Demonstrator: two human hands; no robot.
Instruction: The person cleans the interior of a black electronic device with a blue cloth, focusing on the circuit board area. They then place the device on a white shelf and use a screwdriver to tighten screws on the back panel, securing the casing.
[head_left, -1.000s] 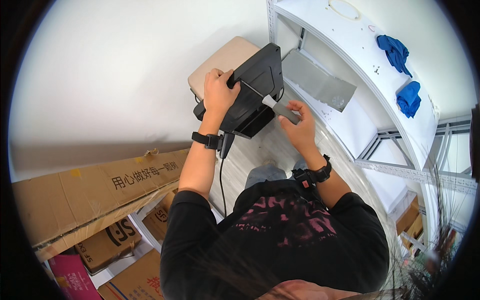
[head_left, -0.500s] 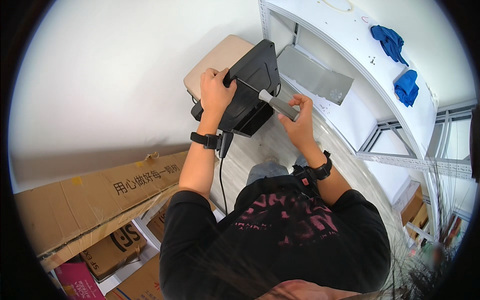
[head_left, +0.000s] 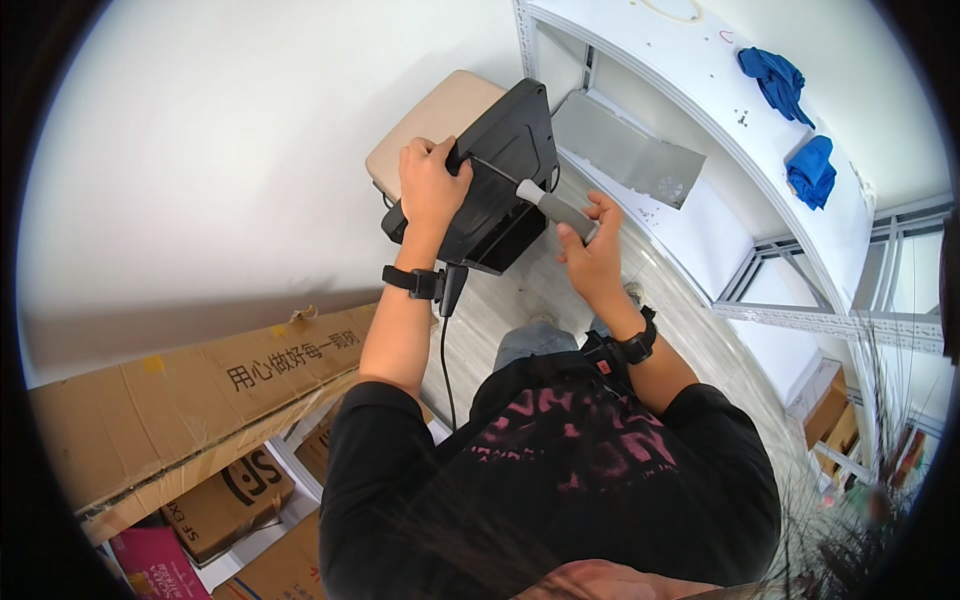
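Observation:
A black plastic device housing (head_left: 518,150) stands tilted on a beige padded seat (head_left: 437,112) by the wall. My left hand (head_left: 428,188) grips its near left edge, thumb and fingers curled over it. In my right hand (head_left: 595,258) is a screwdriver (head_left: 562,210) with a grey handle and a pale collar; thumb and fingers pinch the handle's end. Its long thin shaft runs up and left to the housing, close to my left fingertips. Whether the tip sits on a screw is too small to tell.
White metal shelving (head_left: 640,55) curves along the right, bearing two blue cloths (head_left: 810,172) and small scattered bits. A grey metal panel (head_left: 630,150) lies on its lower level. At lower left are a long cardboard box (head_left: 200,400) and more cartons. A black cable (head_left: 443,360) hangs by my left forearm.
My right hand has shifted slightly on the screwdriver handle, its fingers bent differently. The left hand and the housing keep their place.

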